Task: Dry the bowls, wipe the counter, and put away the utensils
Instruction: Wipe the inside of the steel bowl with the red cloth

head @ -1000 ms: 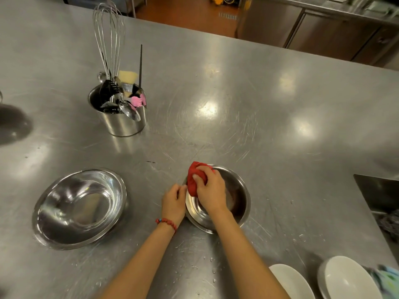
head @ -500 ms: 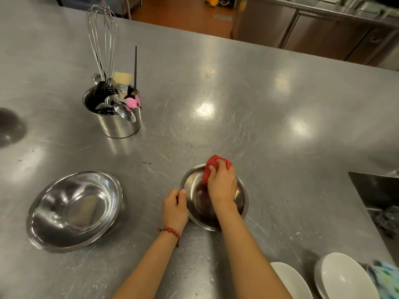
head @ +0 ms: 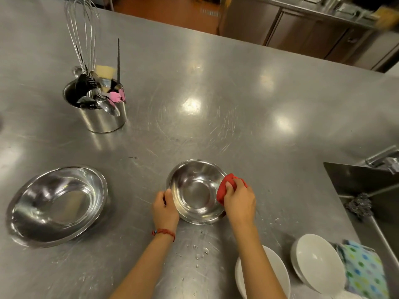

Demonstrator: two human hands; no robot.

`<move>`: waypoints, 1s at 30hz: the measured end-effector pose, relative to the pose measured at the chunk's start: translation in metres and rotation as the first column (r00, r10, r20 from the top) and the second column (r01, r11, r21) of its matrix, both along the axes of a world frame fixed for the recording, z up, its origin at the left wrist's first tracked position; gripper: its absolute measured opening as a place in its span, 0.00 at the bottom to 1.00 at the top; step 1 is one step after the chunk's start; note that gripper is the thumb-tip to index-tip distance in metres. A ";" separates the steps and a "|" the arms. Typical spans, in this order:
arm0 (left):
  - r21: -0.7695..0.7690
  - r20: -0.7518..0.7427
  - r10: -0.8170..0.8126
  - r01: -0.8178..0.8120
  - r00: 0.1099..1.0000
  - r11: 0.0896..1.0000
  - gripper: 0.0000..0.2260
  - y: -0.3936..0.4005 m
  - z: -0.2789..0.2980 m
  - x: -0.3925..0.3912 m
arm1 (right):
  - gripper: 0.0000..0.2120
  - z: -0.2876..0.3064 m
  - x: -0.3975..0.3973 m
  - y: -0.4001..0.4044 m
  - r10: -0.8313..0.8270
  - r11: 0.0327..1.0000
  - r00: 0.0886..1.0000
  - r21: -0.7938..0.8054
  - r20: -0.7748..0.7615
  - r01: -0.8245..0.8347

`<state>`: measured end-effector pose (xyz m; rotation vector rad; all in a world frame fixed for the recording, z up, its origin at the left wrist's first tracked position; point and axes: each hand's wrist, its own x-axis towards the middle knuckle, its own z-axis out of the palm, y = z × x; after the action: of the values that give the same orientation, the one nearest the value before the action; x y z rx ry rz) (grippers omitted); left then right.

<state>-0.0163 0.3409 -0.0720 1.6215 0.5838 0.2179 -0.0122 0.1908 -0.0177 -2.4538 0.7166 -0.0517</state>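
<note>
A small steel bowl [head: 195,190] sits on the steel counter [head: 237,126] in front of me. My left hand [head: 165,209] grips its left rim. My right hand [head: 239,201] is closed on a bunched red cloth [head: 224,187] and presses it against the bowl's right rim. A larger steel bowl [head: 58,203] rests to the left, untouched. At the back left a steel canister [head: 101,119] holds a whisk [head: 83,35], spoons, a pink spatula and a brush.
Water drops [head: 199,254] lie on the counter below the small bowl. Two white bowls [head: 317,262] and a dotted cloth [head: 364,268] sit at the front right. A sink [head: 367,184] with a steel scourer [head: 359,205] is at the right edge.
My right hand has swept the red cloth around the small bowl, from the left rim over the far rim to the right rim. My left hand stays on the left rim.
</note>
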 end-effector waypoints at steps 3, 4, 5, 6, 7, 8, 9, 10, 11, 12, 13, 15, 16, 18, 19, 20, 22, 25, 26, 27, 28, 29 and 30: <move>-0.008 -0.008 0.006 -0.006 1.000 1.000 0.18 -0.002 -0.003 -0.007 | 0.16 -0.003 -0.026 0.006 0.010 1.000 1.000 0.016 0.021 -0.010; 0.004 -0.006 0.011 -0.011 1.000 1.000 0.18 -0.002 -0.002 -0.008 | 0.16 -0.004 -0.034 0.012 0.011 1.000 0.999 0.022 0.031 -0.012; 0.015 -0.008 0.016 -0.016 1.000 1.000 0.18 -0.003 -0.002 -0.009 | 0.16 -0.005 -0.042 0.019 0.005 0.999 0.999 0.032 0.043 -0.006; 0.020 -0.014 0.021 -0.021 1.000 1.000 0.18 -0.004 -0.002 -0.009 | 0.16 -0.006 -0.049 0.027 -0.005 0.999 0.998 0.046 0.059 0.002; 0.016 -0.025 0.025 -0.024 0.999 1.000 0.18 -0.004 -0.001 -0.009 | 0.16 -0.007 -0.055 0.035 -0.014 0.998 0.997 0.059 0.074 0.010; 0.009 -0.038 0.025 -0.024 0.999 1.000 0.18 -0.004 -0.001 -0.009 | 0.16 -0.008 -0.060 0.043 -0.017 0.998 0.996 0.065 0.084 0.012; 0.003 -0.048 0.022 -0.022 0.999 1.000 0.18 -0.003 0.000 -0.009 | 0.16 -0.009 -0.062 0.050 -0.013 0.998 0.996 0.058 0.083 0.008; -0.001 -0.054 0.019 -0.019 0.998 1.000 0.18 -0.003 0.000 -0.010 | 0.16 -0.009 -0.063 0.058 0.001 0.999 0.997 0.041 0.071 -0.004; -0.002 -0.051 0.015 -0.015 0.999 1.000 0.18 -0.002 0.000 -0.011 | 0.16 -0.009 -0.063 0.065 0.023 0.999 0.998 0.025 0.056 -0.024; 0.002 -0.037 0.011 -0.011 0.999 1.000 0.18 -0.002 0.000 -0.012 | 0.17 -0.008 -0.062 0.072 0.050 0.999 0.998 0.018 0.046 -0.051; 0.011 -0.018 0.007 -0.007 1.000 1.000 0.19 -0.001 0.000 -0.013 | 0.17 -0.008 -0.060 0.079 0.082 0.996 0.996 0.016 0.042 -0.083; 0.026 0.001 -0.011 0.011 1.000 1.000 0.20 -0.001 0.001 -0.014 | 0.17 -0.008 -0.059 0.088 0.125 0.992 0.991 0.013 0.052 -0.126; 0.022 -0.004 -0.021 0.021 1.000 1.000 0.20 0.000 0.002 -0.014 | 0.16 -0.008 -0.059 0.089 0.126 0.991 0.990 0.033 0.068 -0.128; 0.005 -0.026 -0.036 0.036 0.999 0.999 0.20 0.002 0.003 -0.014 | 0.15 -0.008 -0.063 0.085 0.098 0.984 0.988 0.136 0.121 -0.114; -0.008 -0.036 -0.046 0.045 0.998 0.999 0.20 0.004 0.003 -0.013 | 0.15 -0.008 -0.066 0.081 0.065 0.972 0.985 0.214 0.157 -0.098; -0.023 -0.044 -0.059 0.058 0.997 0.998 0.20 0.004 0.004 -0.013 | 0.14 -0.007 -0.069 0.078 0.011 0.950 0.981 0.303 0.193 -0.070; -0.074 -0.067 -0.110 0.105 0.992 0.992 0.19 0.006 0.004 -0.015 | 0.12 -0.003 -0.077 0.071 -0.121 0.882 0.963 0.471 0.242 -0.008; -0.198 -0.137 -0.225 0.196 0.965 0.960 0.16 0.012 0.001 -0.022 | 0.11 0.005 -0.089 0.063 -0.227 0.801 0.938 0.597 0.261 0.028; -0.200 -0.151 -0.243 0.212 0.958 0.957 0.16 0.014 0.001 -0.026 | 0.11 0.008 -0.095 0.059 -0.243 0.787 0.934 0.616 0.261 0.032; -0.176 -0.155 -0.247 0.219 0.957 0.960 0.15 0.017 0.001 -0.030 | 0.11 0.010 -0.101 0.056 -0.255 0.779 0.930 0.626 0.267 0.034; -0.140 -0.139 -0.241 0.222 0.961 0.965 0.15 0.020 0.002 -0.035 | 0.12 0.013 -0.107 0.052 -0.265 0.777 0.924 0.628 0.277 0.034; -0.097 -0.105 -0.240 0.230 0.965 0.968 0.14 0.022 0.005 -0.041 | 0.13 0.016 -0.113 0.047 -0.274 0.778 0.917 0.628 0.288 0.035; -0.047 -0.063 -0.252 0.249 0.966 0.967 0.13 0.024 0.008 -0.047 | 0.14 0.019 -0.119 0.043 -0.284 0.778 0.911 0.628 0.299 0.037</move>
<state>-0.0638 0.3652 -0.0639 1.6526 0.4259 -0.0360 -0.1311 0.2337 0.0017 -1.6803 0.6428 -0.3071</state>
